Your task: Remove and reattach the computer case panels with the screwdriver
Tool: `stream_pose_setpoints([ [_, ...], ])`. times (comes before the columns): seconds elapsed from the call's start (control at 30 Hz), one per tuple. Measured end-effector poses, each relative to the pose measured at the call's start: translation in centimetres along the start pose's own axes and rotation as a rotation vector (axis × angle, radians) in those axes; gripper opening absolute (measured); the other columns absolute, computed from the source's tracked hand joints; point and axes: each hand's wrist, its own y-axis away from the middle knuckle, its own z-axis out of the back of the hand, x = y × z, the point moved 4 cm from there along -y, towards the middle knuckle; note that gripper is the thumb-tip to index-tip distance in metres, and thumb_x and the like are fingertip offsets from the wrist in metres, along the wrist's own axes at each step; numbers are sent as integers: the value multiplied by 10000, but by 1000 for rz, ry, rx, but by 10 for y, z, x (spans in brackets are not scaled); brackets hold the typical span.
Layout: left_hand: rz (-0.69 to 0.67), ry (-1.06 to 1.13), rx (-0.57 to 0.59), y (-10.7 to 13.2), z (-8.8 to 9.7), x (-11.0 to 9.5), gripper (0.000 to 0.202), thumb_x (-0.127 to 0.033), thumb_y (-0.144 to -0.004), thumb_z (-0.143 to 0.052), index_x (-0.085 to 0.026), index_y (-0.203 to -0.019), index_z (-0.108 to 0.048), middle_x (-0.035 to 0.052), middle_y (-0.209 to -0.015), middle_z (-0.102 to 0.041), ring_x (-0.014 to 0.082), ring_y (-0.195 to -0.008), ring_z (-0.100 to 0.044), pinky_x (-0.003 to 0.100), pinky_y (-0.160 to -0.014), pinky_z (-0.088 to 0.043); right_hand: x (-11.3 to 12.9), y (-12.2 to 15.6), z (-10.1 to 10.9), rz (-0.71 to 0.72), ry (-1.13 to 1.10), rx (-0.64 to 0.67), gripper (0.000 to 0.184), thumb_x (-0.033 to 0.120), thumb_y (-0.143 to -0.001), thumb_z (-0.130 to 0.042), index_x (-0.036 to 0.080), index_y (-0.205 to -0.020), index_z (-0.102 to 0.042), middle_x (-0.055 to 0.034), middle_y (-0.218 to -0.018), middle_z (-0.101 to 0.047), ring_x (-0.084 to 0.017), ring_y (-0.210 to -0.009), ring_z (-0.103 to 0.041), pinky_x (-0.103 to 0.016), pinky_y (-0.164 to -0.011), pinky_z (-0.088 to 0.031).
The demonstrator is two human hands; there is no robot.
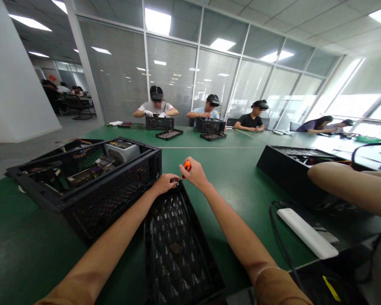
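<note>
A black computer case front panel [174,237] lies on the table in front of me, its ridged inner side up. My left hand [165,184] is closed on its far end, with the fingertips around a small part there that is too small to make out. In a closed grip, my right hand [194,173] holds an orange and black screwdriver [186,166], its tip down near my left fingertips; the tip itself is hard to see. Left of the panel, an open black computer case [111,199] lies on its side with a grey power supply [122,150] inside.
Close on the right are another black case [292,176], a neighbour's arm [352,186], a white bar-shaped box [307,233] and a black cable [277,233]. Across the green table [225,169], several people sit, some working on cases [159,123].
</note>
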Motion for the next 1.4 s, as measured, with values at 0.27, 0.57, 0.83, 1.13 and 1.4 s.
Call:
stream_pose_setpoints([
  [0.27,-162,-156,-17,75,66,-97,267,-285,-871,-383,-183,-944,-619,47,-929,-615,137,-886,-551,233,-834,-405,30,36,59,93,99,397,275,197,-799,-408,183,-1036,-546,-76,-959,-608,-173,-882,-548,-276,-790,-383],
  [0.57,450,-445,-1226,283,228,-48,284,-276,-885,-303,-169,-1006,-537,43,-1023,-591,142,-933,-529,272,-850,-393,20,187,74,-152,228,996,812,311,-599,-681,242,-1330,-337,-102,-1126,-571,-222,-977,-559,-280,-791,-410],
  [0.83,1022,-265,-1176,259,204,60,295,-287,-896,-244,-124,-987,-473,80,-891,-574,167,-760,-517,247,-625,-360,73,197,38,175,347,817,823,421,-654,-670,253,-1346,-257,-70,-1054,-566,-212,-848,-592,-297,-689,-434],
  [1.13,949,-245,-985,191,199,101,270,-294,-906,-236,-133,-959,-446,89,-881,-584,185,-781,-546,254,-620,-356,89,180,-12,350,429,747,523,671,-707,-441,186,-873,-546,-36,-793,-600,-172,-697,-599,-239,-543,-370],
  [1.4,912,-121,-841,101,184,135,215,-287,-857,-328,-122,-896,-460,179,-879,-588,299,-887,-559,387,-717,-399,85,119,-80,112,566,639,567,684,-760,-322,173,-879,-538,-75,-822,-628,-205,-757,-618,-273,-612,-426],
])
